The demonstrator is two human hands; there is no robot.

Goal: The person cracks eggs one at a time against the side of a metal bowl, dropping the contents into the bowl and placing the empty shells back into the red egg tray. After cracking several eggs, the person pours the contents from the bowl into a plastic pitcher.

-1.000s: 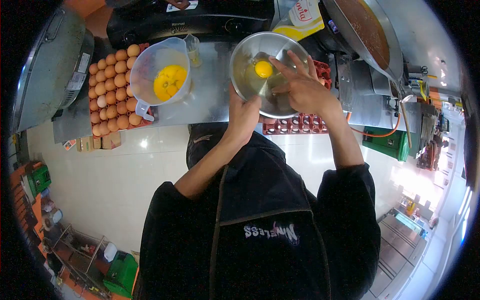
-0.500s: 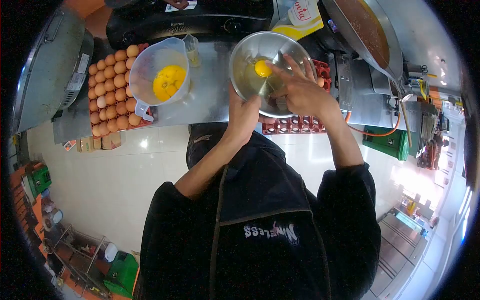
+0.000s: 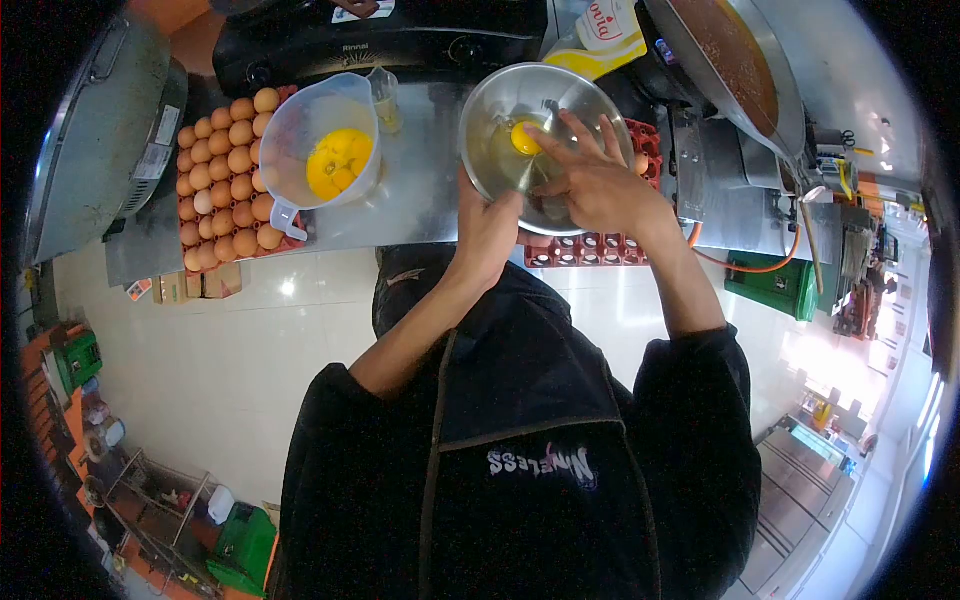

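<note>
A steel bowl (image 3: 485, 105) holds clear egg white and one yellow yolk (image 3: 524, 138). My left hand (image 3: 489, 228) grips the bowl's near left rim, thumb on the rim. Over the bowl's right part, my right hand (image 3: 598, 180) has its fingers spread, with the fingertips inside at the yolk's right side; nothing is held in it. Left of the bowl stands a clear plastic jug (image 3: 285, 130) with several yolks (image 3: 340, 163) in it. Beyond the jug, brown eggs (image 3: 220, 165) fill a red tray. A second red tray (image 3: 590, 250) lies partly under the bowl.
A black stove (image 3: 380, 40) stands behind the worktop (image 3: 425, 170). A small clear cup (image 3: 384, 100) is beside the jug. At the back right are a yellow-and-white pouch (image 3: 605, 35) and a large pan (image 3: 770, 60) of brown contents. An orange hose (image 3: 750, 268) hangs at the right.
The fingers of my right hand have shifted slightly left and spread differently in the bowl. The yolk has moved a little to the left.
</note>
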